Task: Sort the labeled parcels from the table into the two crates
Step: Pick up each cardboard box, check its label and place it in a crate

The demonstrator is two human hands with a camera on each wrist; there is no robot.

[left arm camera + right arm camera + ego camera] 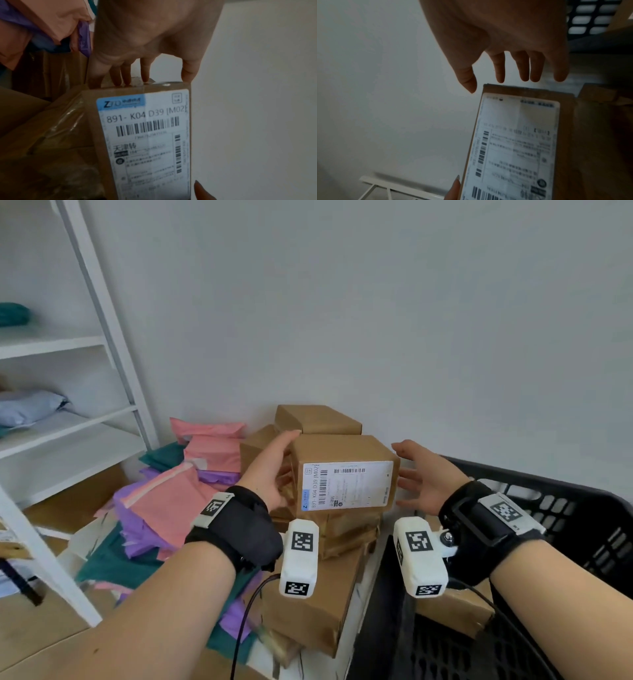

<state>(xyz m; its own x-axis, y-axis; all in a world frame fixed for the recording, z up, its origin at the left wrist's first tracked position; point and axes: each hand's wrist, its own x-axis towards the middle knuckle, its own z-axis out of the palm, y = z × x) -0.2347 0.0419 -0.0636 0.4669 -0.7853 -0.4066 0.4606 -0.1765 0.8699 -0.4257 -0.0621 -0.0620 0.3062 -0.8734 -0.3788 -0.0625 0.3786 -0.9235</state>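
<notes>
A brown cardboard parcel [346,453] with a white shipping label [349,486] lies on top of a stack of boxes, label towards me. My left hand [274,470] touches its left end with straight fingers [126,75], the thumb at the top edge. My right hand [421,474] is spread open just off the parcel's right end, a small gap showing between its fingertips [524,73] and the parcel [518,135]. The label [145,135] reads 891-K04 D39 [M02]. One black slatted crate [565,518] stands at the right; the other crate is out of view.
More brown boxes [318,419] are stacked behind and under the parcel. Pink, purple and teal mailers [164,501] are piled to the left. A white shelf unit [68,422] stands far left. One box [455,611] lies in the crate. A plain wall is behind.
</notes>
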